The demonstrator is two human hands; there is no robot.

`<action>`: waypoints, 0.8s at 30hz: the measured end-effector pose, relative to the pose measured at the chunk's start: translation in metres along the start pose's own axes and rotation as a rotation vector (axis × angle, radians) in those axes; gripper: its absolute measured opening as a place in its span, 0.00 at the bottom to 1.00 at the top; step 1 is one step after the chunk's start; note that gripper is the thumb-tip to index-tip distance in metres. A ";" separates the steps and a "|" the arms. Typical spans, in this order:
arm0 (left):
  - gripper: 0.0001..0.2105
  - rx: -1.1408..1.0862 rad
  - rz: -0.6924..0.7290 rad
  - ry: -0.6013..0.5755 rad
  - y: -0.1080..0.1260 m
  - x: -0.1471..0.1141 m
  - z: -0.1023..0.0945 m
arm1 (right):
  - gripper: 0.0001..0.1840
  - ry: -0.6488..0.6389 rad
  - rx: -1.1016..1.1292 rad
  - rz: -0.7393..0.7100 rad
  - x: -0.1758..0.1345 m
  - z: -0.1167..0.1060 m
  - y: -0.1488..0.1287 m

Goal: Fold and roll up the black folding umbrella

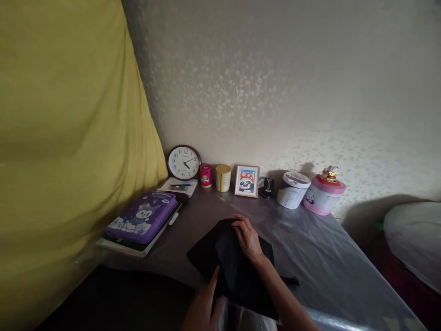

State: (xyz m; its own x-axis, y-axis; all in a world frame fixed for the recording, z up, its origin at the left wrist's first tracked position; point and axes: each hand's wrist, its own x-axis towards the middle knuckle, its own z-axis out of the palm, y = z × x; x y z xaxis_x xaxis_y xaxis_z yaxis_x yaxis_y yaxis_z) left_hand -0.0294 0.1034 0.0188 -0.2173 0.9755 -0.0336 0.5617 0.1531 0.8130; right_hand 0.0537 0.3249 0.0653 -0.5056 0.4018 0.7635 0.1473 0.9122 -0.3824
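Black cloth [230,266] lies on the table [320,257], near its front edge and roughly in the middle, folded into a rough angular shape with one corner pointing toward the far wall. Clear plastic sheeting covers the tabletop, and the cloth lies on top of it.

The right hand [248,239] rests palm down on the far part of the cloth, fingers extended and held loosely together, the fingertips near the upper edge of the fabric. It presses flat rather than pinching. The left hand [204,305] comes in from the bottom of the view, its thumb raised and touching the near left part of the cloth; the fingers are partly hidden, so I cannot tell whether they grip the fabric or only rest against it.

To the left, a purple case [143,216] with a cartoon figure lies on top of a flat book. Behind it a round clock [183,162] leans against the wall, with a sheet of paper [179,186] in front of it. Along the wall to the right stand a small red can [206,175], a yellow tin [223,178], a framed panda picture [246,181], a small black object [268,187], a white tub [292,189] and a pink-lidded tub [324,195] with a little figurine on top. A yellow curtain [69,138] fills the left side.
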 end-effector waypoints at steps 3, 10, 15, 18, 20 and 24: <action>0.30 0.017 -0.031 0.007 -0.006 0.001 0.002 | 0.12 -0.003 -0.070 0.000 -0.001 0.018 0.000; 0.33 0.077 -0.093 -0.010 -0.006 -0.001 0.003 | 0.11 -0.134 -0.169 -0.017 -0.003 0.034 0.001; 0.36 0.031 -0.095 0.025 0.005 -0.003 0.001 | 0.13 -0.209 -0.212 -0.026 -0.001 0.034 0.001; 0.31 0.167 -0.077 -0.031 0.010 -0.002 0.001 | 0.13 -0.229 -0.251 -0.052 0.001 0.034 0.001; 0.29 0.249 -0.089 -0.042 0.010 -0.001 0.002 | 0.13 -0.233 -0.260 -0.059 0.001 0.033 0.000; 0.30 0.274 -0.108 -0.001 0.004 0.001 0.008 | 0.12 -0.229 -0.183 -0.055 -0.003 0.023 -0.006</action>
State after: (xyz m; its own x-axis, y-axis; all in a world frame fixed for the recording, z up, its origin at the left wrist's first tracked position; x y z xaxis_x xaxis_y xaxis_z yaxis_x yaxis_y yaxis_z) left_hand -0.0210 0.1064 0.0170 -0.2868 0.9514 -0.1119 0.7300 0.2927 0.6177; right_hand 0.0348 0.3158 0.0531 -0.6927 0.3414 0.6353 0.2548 0.9399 -0.2273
